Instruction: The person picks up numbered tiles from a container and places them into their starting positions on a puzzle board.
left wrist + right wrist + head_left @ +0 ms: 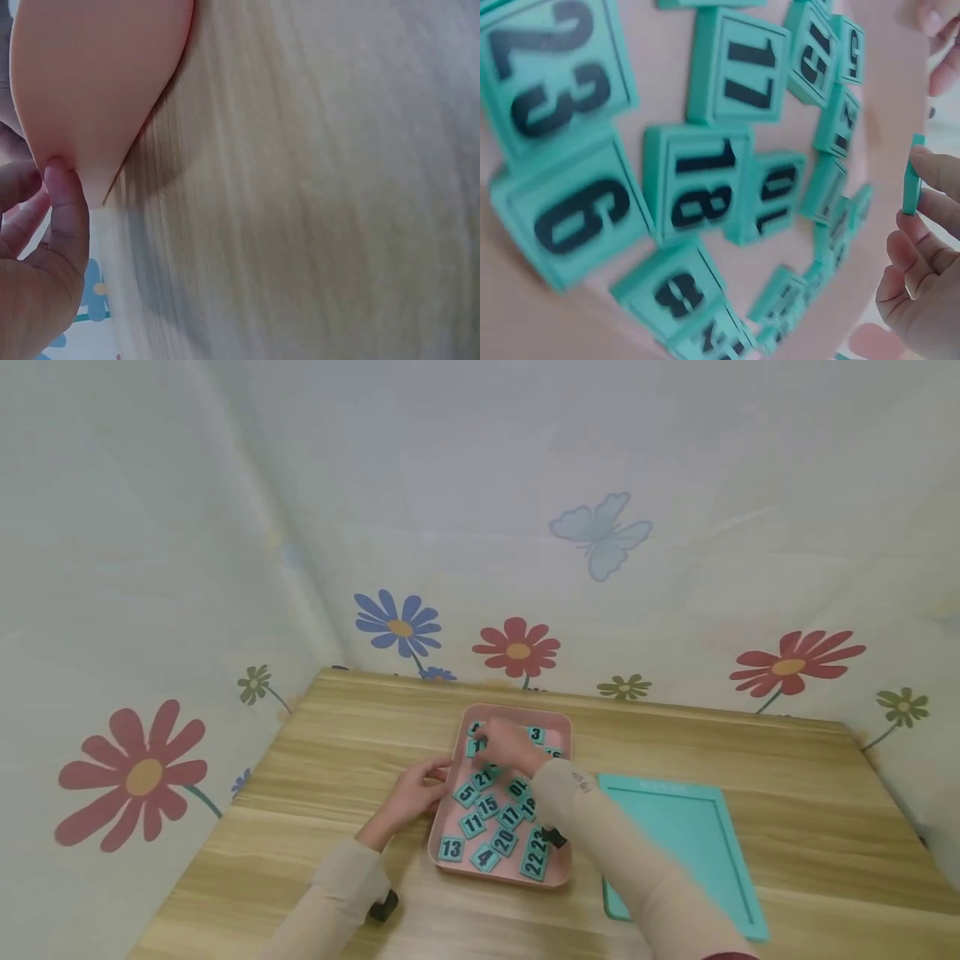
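My left hand pinches the left rim of a pink tray, its thumb against the outer wall in the left wrist view. Over the far part of the tray is my right hand. In the right wrist view its thumb and finger pinch a thin teal tile, seen edge-on, so its number is hidden. Several teal square tiles with black numbers lie loose in the tray, among them 13, 4 and 17. Some overlap. The right hand and sleeve hide part of the tray.
To the right of the tray a flat teal board with a raised border lies on the wooden table, partly under the right forearm. A white wall sheet with printed flowers and a butterfly hangs behind the table.
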`<state>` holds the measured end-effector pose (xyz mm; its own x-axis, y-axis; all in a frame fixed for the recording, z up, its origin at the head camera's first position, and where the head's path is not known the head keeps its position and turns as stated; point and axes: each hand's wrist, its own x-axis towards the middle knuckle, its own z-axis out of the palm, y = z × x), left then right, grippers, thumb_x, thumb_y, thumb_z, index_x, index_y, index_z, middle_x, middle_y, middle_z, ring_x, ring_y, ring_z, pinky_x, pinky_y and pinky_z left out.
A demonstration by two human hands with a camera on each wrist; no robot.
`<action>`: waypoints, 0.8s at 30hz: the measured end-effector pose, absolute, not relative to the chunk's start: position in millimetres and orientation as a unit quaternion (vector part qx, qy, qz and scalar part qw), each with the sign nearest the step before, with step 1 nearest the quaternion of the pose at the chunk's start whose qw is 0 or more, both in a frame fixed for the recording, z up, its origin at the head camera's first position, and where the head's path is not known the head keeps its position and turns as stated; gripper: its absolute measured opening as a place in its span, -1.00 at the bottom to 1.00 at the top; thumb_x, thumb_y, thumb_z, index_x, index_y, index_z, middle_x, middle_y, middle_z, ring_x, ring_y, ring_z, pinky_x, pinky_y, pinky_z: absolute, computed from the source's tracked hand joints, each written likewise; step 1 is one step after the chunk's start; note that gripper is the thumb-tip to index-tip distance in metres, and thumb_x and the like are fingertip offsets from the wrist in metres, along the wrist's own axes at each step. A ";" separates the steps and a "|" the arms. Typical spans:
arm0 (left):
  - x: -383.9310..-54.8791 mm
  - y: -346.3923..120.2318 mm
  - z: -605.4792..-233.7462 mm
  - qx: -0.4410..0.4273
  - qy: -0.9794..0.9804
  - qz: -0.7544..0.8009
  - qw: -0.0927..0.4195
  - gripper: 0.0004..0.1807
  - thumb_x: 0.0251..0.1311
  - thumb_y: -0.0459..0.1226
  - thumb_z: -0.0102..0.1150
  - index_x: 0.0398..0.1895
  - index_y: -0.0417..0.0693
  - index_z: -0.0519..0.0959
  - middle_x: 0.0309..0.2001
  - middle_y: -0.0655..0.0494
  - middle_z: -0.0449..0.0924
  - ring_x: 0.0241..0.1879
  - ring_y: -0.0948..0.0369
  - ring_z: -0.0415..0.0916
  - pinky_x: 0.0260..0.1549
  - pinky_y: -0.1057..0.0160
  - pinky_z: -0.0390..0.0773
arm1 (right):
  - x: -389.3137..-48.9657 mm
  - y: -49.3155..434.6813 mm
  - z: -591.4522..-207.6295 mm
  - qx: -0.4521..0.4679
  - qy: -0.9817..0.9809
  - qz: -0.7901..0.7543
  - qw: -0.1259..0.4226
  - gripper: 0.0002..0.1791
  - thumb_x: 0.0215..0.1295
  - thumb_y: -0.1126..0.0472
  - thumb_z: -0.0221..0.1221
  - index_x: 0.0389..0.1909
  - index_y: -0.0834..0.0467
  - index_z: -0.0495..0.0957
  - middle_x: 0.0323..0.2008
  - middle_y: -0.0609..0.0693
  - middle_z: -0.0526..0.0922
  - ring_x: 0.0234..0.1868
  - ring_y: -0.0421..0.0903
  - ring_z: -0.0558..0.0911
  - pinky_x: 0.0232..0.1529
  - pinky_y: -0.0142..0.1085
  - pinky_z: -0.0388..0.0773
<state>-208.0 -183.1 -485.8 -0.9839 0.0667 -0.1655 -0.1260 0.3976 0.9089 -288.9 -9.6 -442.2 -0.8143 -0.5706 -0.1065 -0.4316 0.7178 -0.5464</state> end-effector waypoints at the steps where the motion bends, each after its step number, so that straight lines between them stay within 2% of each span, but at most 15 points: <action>1: -207.6 -182.9 -485.7 -0.018 0.834 0.545 0.086 -0.54 0.11 -0.39 0.03 0.14 -0.09 0.35 -0.14 -0.10 0.46 -0.22 0.10 0.54 -0.47 0.29 0.63 | -288.3 -7.5 -438.7 -0.283 0.916 -0.253 0.129 -0.83 0.10 0.17 0.17 -0.27 0.07 0.58 -0.43 -0.11 0.57 -0.50 -0.22 0.49 -0.48 -0.50 0.46; 4: -206.5 -181.9 -484.3 -0.015 0.839 0.538 0.077 -0.54 0.10 -0.41 0.03 0.14 -0.12 0.35 -0.15 -0.13 0.47 -0.23 0.08 0.54 -0.50 0.29 0.62 | -287.0 -0.5 -428.8 -0.302 0.916 -0.235 0.124 -0.79 0.09 0.14 0.17 -0.22 0.06 0.58 -0.35 -0.05 0.60 -0.44 -0.20 0.51 -0.39 -0.46 0.50; 7: -206.3 -181.0 -483.8 -0.011 0.842 0.535 0.071 -0.54 0.10 -0.42 0.02 0.14 -0.16 0.34 -0.15 -0.16 0.47 -0.24 0.06 0.54 -0.52 0.29 0.61 | -286.0 8.8 -420.0 -0.298 0.918 -0.226 0.131 -0.64 0.10 0.10 0.17 -0.05 0.06 0.53 -0.13 -0.02 0.59 -0.25 -0.18 0.55 -0.18 -0.36 0.55; 10: -206.1 -180.1 -483.4 -0.012 0.842 0.534 0.068 -0.54 0.10 -0.43 0.01 0.14 -0.17 0.34 -0.14 -0.18 0.46 -0.24 0.05 0.54 -0.52 0.28 0.61 | -284.7 19.4 -412.4 -0.268 0.929 -0.216 0.137 -0.53 0.10 0.05 0.16 0.07 0.00 0.45 0.07 -0.07 0.49 -0.03 -0.17 0.51 -0.01 -0.26 0.50; 14: -205.3 -179.6 -482.5 -0.017 0.846 0.529 0.066 -0.54 0.10 -0.44 0.00 0.14 -0.17 0.34 -0.15 -0.18 0.46 -0.28 0.09 0.55 -0.51 0.29 0.62 | -286.2 33.4 -408.2 -0.250 0.937 -0.212 0.122 -0.56 0.09 0.07 0.16 0.05 0.04 0.47 0.02 -0.04 0.53 0.03 -0.10 0.49 0.01 -0.17 0.48; 19: -205.2 -177.9 -482.7 -0.010 0.851 0.520 0.066 -0.54 0.08 -0.46 -0.03 0.13 -0.20 0.33 -0.16 -0.16 0.45 -0.33 0.16 0.54 -0.52 0.32 0.61 | -291.4 54.7 -409.7 -0.278 0.917 -0.268 0.100 -0.58 0.08 0.24 0.16 0.00 0.26 0.47 -0.04 0.13 0.54 -0.01 0.03 0.48 0.00 -0.12 0.48; 24: -204.6 -174.3 -481.4 -0.024 0.854 0.515 0.068 -0.53 0.08 -0.45 -0.01 0.13 -0.17 0.33 -0.16 -0.15 0.45 -0.34 0.14 0.53 -0.54 0.34 0.60 | -291.1 80.9 -406.3 -0.267 0.915 -0.286 0.096 -0.59 0.09 0.24 0.15 -0.01 0.27 0.47 -0.10 0.17 0.53 -0.13 0.01 0.47 -0.14 -0.18 0.52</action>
